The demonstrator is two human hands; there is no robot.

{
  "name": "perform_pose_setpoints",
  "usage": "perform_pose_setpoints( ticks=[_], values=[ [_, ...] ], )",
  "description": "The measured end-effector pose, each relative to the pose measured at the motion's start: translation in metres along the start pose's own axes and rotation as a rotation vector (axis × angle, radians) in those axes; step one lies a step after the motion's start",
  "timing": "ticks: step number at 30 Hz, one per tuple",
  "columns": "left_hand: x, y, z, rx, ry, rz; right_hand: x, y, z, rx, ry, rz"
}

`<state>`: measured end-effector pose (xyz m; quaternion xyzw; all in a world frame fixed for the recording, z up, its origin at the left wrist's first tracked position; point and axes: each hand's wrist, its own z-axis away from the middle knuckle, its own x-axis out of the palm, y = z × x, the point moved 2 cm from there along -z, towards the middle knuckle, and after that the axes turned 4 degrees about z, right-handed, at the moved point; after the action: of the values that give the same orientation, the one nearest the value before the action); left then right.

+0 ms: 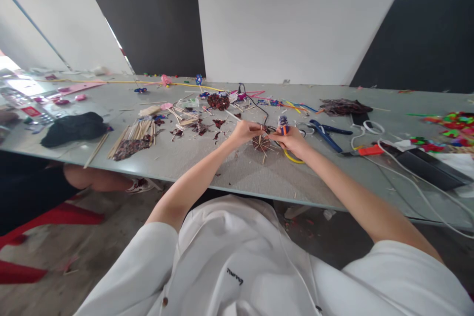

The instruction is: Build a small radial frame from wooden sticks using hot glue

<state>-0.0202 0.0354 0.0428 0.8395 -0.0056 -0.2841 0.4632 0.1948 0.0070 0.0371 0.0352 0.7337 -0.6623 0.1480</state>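
Both of my hands meet over a small round brown piece (261, 143) with thin wooden sticks spreading from it. My left hand (247, 131) is pinched at its upper left side, on something too small to make out. Close beside it, my right hand (291, 139) is closed around a small blue and orange object (285, 128), just right of the brown piece. A yellow loop (294, 157) lies under my right hand. Another dark red-brown round piece (218, 101) sits behind my left hand, among scraps and loose sticks (181, 121).
Blue-handled pliers (326, 133), an orange-handled tool (371, 150), white cables and a black case (433, 168) lie to the right. At left are a stick bundle (138, 136), a black cloth item (76, 128) and a plastic bottle (27, 108). A person's leg (89, 177) shows below the table.
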Motion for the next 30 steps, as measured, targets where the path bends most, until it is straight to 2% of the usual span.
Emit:
perform_pose_setpoints(
  ticks=[7,23,30],
  values=[
    [0.006,-0.011,-0.003,0.002,-0.033,0.025,0.002,-0.003,0.003,-0.006,0.0,0.058],
    [0.007,-0.01,-0.003,0.018,-0.035,0.011,0.0,0.002,0.0,-0.021,0.005,0.079],
    [0.009,-0.017,-0.004,0.033,-0.021,0.049,0.0,0.003,0.0,-0.018,0.018,0.11]
  ],
)
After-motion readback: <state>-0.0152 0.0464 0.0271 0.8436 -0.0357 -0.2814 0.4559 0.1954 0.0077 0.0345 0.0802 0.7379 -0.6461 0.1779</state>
